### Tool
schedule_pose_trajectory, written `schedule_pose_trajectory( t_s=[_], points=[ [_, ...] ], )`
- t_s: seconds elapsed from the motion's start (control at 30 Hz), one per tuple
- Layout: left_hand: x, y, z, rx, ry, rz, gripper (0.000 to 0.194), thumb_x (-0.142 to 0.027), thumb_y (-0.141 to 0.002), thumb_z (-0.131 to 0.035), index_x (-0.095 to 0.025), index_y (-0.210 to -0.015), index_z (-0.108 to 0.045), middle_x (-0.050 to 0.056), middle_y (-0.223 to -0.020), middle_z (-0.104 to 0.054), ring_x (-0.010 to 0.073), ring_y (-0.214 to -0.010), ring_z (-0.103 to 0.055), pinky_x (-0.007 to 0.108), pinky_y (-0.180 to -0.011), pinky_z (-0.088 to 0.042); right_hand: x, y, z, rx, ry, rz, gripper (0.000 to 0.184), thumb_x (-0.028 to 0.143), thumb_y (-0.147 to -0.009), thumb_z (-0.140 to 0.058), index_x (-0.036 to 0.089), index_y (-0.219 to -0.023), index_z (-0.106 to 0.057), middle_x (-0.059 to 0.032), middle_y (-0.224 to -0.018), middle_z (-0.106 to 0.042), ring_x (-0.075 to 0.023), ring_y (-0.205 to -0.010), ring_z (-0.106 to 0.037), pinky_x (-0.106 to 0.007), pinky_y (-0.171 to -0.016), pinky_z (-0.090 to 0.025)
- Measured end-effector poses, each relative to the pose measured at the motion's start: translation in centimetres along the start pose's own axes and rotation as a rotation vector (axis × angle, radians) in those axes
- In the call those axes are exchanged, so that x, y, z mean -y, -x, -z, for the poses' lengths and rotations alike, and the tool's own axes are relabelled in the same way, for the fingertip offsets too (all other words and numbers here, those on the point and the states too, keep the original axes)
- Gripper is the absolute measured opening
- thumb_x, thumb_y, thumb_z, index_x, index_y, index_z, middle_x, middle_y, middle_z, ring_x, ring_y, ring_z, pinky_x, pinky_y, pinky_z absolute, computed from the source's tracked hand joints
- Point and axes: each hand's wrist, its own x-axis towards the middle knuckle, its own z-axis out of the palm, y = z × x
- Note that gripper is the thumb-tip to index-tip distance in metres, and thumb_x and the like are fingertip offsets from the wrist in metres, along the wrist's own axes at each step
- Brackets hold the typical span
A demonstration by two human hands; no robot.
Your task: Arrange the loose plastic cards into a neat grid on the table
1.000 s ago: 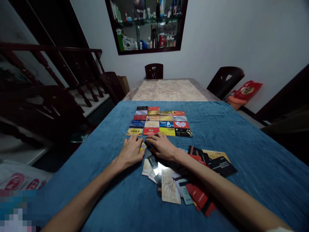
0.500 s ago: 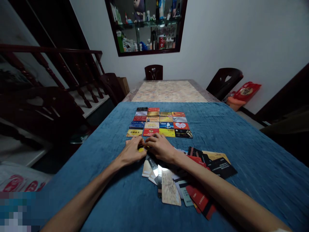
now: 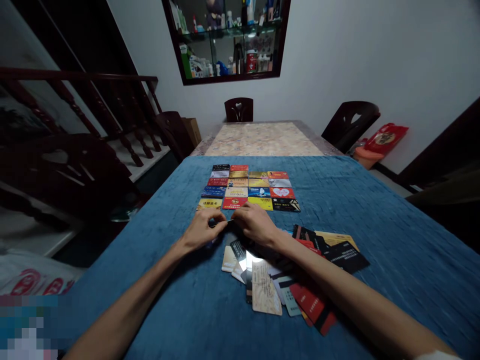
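Observation:
My left hand and my right hand meet just in front of the laid-out rows of plastic cards. Both have their fingers pinched on one card, seen nearly edge-on as a thin line, its face hidden. Beyond my fingers lie the rows, among them a yellow-gold card, a red card, a bright yellow card and a black VIP card. Under and beside my right forearm spreads a loose pile of cards, with a beige patterned card and a black card.
A blue cloth covers the near part of the table, and the patterned far end shows past it. Dark wooden chairs stand around, one at the right. A stair railing runs along the left.
The card between my hands has tilted from showing some yellow to nearly edge-on. My left hand has turned slightly, and my right hand has shifted a little to the right.

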Motion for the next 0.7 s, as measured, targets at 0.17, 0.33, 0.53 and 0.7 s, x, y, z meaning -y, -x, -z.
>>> schedule_pose_trajectory(
  t_s=[0.17, 0.33, 0.53, 0.7],
  points=[
    [0.9, -0.2, 0.1, -0.071, -0.007, -0.027, 0.017, -0.02, -0.082, -0.059, -0.02, -0.082, -0.076, 0.004, -0.087, -0.078, 0.0195, -0.083, -0.07, 0.031, -0.082, -0.054, -0.1, 0.1, 0.3, -0.004, 0.01, -0.115, 0.024, 0.012, -0.089, -0.054, 0.017, -0.105, -0.072, -0.0095, -0.096, -0.073, -0.0223, -0.092, -0.059, -0.03, -0.074, -0.038],
    [1.9, -0.3, 0.1, -0.117, -0.004, 0.004, 0.02, -0.019, -0.081, -0.058, -0.018, -0.084, -0.078, 0.006, -0.092, -0.078, 0.0212, -0.086, -0.072, 0.035, -0.088, -0.056, -0.3, 0.2, 0.6, -0.007, 0.043, -0.198, 0.028, 0.009, -0.085, -0.053, 0.018, -0.105, -0.07, -0.0106, -0.094, -0.07, -0.0236, -0.09, -0.06, -0.029, -0.07, -0.038],
    [2.5, -0.4, -0.1, -0.121, -0.013, 0.012, 0.022, -0.015, -0.08, -0.058, -0.019, -0.088, -0.078, 0.005, -0.096, -0.078, 0.0215, -0.091, -0.072, 0.036, -0.092, -0.056, -0.6, 0.1, 0.5, -0.021, 0.071, -0.218, 0.031, 0.007, -0.079, -0.055, 0.02, -0.104, -0.068, -0.0092, -0.091, -0.069, -0.0242, -0.089, -0.059, -0.029, -0.067, -0.036],
    [2.6, -0.3, -0.3, -0.131, -0.027, 0.02, 0.02, -0.016, -0.079, -0.06, -0.018, -0.088, -0.078, 0.005, -0.097, -0.078, 0.0216, -0.092, -0.072, 0.035, -0.092, -0.055, -0.8, 0.2, 0.2, -0.046, 0.029, -0.232, 0.035, 0.006, -0.078, -0.056, 0.019, -0.109, -0.066, -0.0089, -0.092, -0.069, -0.0226, -0.087, -0.06, -0.028, -0.067, -0.037]
  ],
)
